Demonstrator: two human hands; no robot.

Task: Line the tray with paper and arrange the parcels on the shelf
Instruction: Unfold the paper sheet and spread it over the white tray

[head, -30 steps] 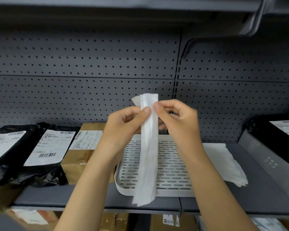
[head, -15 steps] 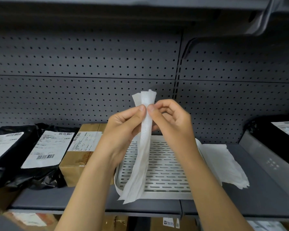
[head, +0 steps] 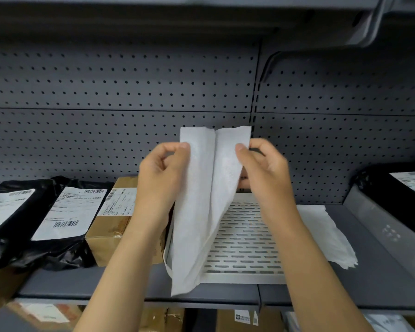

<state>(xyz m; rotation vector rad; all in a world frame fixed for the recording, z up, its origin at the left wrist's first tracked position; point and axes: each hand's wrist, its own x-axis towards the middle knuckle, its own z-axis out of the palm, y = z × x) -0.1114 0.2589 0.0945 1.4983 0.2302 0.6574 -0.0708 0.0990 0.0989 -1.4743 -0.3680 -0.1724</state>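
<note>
Paper (head: 209, 200) now spread wider, each hand's grip pinching a top corner above tray (head: 244, 274).

Paper sheet (head: 209, 200): white, matt, thin, faintly embossed, soft creases. Second paper sheet (head: 326, 236): same white matt tissue look. Tray (head: 244, 274): off-white, slotted, smooth, matt; plastic or painted metal, cannot tell. Shelf (head: 225, 292) and pegboard back (head: 120, 92): dark grey painted metal, matt, perforated. Parcels: glossy crinkled black plastic bags (head: 22, 245), brown cardboard box (head: 110, 233) with shiny tape, matt white paper labels (head: 70, 212).
</note>
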